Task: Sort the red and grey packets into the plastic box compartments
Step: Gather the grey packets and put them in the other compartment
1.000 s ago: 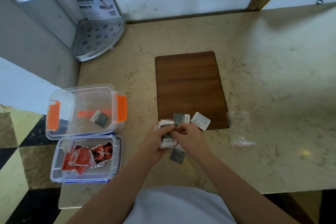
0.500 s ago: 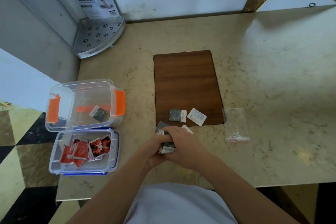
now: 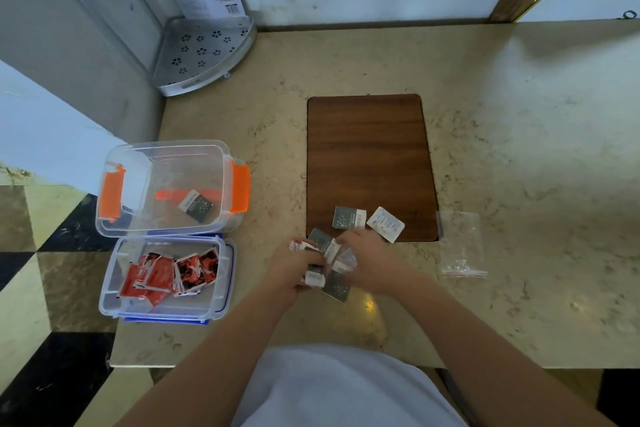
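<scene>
Both hands meet over the counter: my left hand (image 3: 294, 265) grips a bunch of grey packets (image 3: 323, 246), my right hand (image 3: 369, 260) pinches them. Red packets (image 3: 166, 274) fill the near box (image 3: 228, 274).

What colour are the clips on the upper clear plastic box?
Orange. The clips on the clear box show best in the head view, the only one.

Grey packets (image 3: 325, 265) partly hidden under both hands; packet print blurred; fingers (image 3: 311, 258) mostly hidden among packets
</scene>
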